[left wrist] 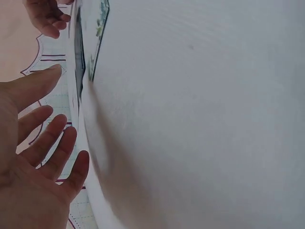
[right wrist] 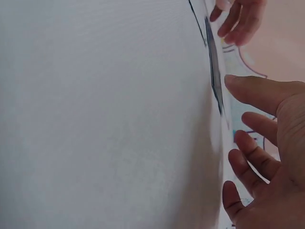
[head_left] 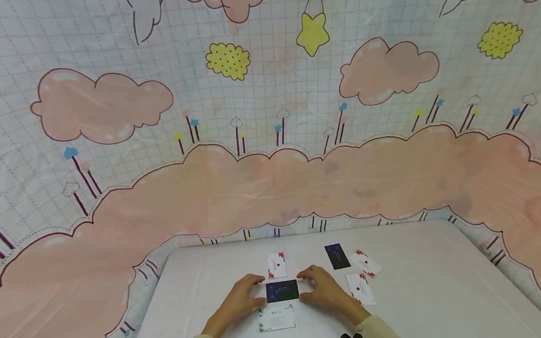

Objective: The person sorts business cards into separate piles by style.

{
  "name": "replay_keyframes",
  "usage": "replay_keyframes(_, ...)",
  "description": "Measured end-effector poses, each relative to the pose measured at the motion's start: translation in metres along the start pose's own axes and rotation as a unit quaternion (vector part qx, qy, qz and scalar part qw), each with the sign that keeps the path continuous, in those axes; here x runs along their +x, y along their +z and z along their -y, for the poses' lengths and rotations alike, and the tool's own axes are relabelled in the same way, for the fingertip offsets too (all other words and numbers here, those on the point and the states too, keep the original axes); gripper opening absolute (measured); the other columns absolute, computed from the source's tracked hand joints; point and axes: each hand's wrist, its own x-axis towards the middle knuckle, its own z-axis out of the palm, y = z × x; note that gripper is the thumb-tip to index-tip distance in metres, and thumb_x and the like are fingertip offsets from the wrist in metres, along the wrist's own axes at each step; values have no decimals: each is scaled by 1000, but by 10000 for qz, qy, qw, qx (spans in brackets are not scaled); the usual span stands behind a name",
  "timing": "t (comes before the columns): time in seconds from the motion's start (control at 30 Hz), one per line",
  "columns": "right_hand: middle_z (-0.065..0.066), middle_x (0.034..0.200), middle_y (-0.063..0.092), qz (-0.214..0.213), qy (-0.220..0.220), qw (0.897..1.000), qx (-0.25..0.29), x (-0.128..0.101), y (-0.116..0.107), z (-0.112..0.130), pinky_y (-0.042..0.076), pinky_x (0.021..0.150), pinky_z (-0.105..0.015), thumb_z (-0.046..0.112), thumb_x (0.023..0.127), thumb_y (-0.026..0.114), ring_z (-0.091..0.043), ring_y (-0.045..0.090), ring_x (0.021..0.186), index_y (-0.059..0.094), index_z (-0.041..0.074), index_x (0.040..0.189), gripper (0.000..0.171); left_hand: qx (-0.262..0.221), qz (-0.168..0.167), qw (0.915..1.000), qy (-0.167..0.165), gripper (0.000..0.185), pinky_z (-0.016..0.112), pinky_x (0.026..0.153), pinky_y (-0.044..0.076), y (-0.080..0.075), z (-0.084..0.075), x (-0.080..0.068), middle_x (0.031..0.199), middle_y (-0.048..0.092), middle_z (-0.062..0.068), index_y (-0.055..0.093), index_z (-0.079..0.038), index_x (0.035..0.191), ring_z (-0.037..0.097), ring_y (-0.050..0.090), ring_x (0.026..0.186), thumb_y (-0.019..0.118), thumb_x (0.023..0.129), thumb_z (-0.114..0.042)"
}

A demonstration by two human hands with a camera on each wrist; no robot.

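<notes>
A dark blue card (head_left: 282,291) lies flat on the white table between the two hands in the head view. My left hand (head_left: 240,299) is at its left short side and my right hand (head_left: 323,289) at its right, thumbs nearer me. Both hands have their fingers spread and loosely bent, with nothing held. In the left wrist view the left hand's thumb (left wrist: 40,86) appears a little apart from the card; the right wrist view shows the right thumb (right wrist: 257,90) close to the card's edge. A white card with leafy corners (head_left: 276,318) lies just nearer me.
Beyond the dark card lies a white card with red flowers (head_left: 276,265). To the right are another dark card (head_left: 338,256) and two more red-flowered cards, one farther (head_left: 365,262) and one nearer (head_left: 360,289). A cloud-patterned cloth (head_left: 272,190) hangs behind the table (head_left: 430,284).
</notes>
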Motion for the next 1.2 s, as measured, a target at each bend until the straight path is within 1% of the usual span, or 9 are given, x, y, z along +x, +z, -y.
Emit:
replay_keyframes(0.13,-2,110,64,-185,-74,9998,17,-4,-7,0,49,91,-41,24,75,83,-22,58,101,69,12,115,44,-169,-132,9997,88,49,54,100,45,-3,-2,-4,126,62,13,60,-2,126,35,59,117,78,82,-15)
replay_keyframes(0.27,-1,111,64,-351,-104,9992,142,-8,-13,2,50,90,-41,24,76,83,-22,59,102,69,12,114,43,-184,-273,9991,250,47,52,99,47,-4,-2,-6,126,63,11,60,-3,126,32,59,116,76,84,-15)
replay_keyframes(0.37,0,110,64,-493,-145,9985,189,-12,-17,5,51,91,-40,24,76,83,-22,60,103,69,13,114,42,-117,-430,9983,379,46,51,99,48,-4,-6,-6,125,63,9,60,-4,126,30,59,116,76,85,-15)
replay_keyframes(0.53,1,110,65,-780,-226,9964,238,-21,-30,12,50,92,-44,20,75,84,-23,60,106,70,12,112,41,-56,-640,9966,525,45,51,99,48,-7,-23,-5,125,63,6,60,-7,128,27,60,115,75,86,-18)
replay_keyframes(0.77,6,110,64,-1180,-227,9927,45,-31,-48,11,51,90,-44,20,74,85,-20,58,106,70,16,110,39,-7,-719,9955,610,43,50,101,47,-11,-48,0,128,61,6,59,-12,129,27,58,118,71,89,-24)
replay_keyframes(0.87,7,109,64,-1254,-59,9921,24,-34,-55,9,51,89,-42,21,74,85,-19,59,105,70,19,109,38,-39,-767,9945,715,42,50,101,47,-10,-55,4,128,61,6,59,-12,129,27,58,119,70,90,-24)
replay_keyframes(0.97,6,110,64,-1270,63,9918,138,-37,-60,7,51,88,-42,20,75,85,-21,60,104,70,18,110,38,-69,-887,9926,824,42,49,102,47,-8,-62,9,128,61,5,59,-11,129,27,58,120,70,90,-22)
replay_keyframes(1.03,6,111,64,-1274,160,9915,222,-38,-64,5,50,88,-42,19,75,84,-22,60,104,70,18,110,38,-79,-969,9908,942,42,49,101,47,-5,-67,13,127,61,5,60,-9,129,27,58,119,70,90,-21)
replay_keyframes(1.2,4,113,64,-1365,313,9897,303,-44,-71,-5,49,94,-46,18,75,84,-23,62,107,70,14,112,39,-256,-1032,9872,1188,42,48,97,50,0,-84,27,127,61,6,59,-8,130,26,59,116,69,91,-22)
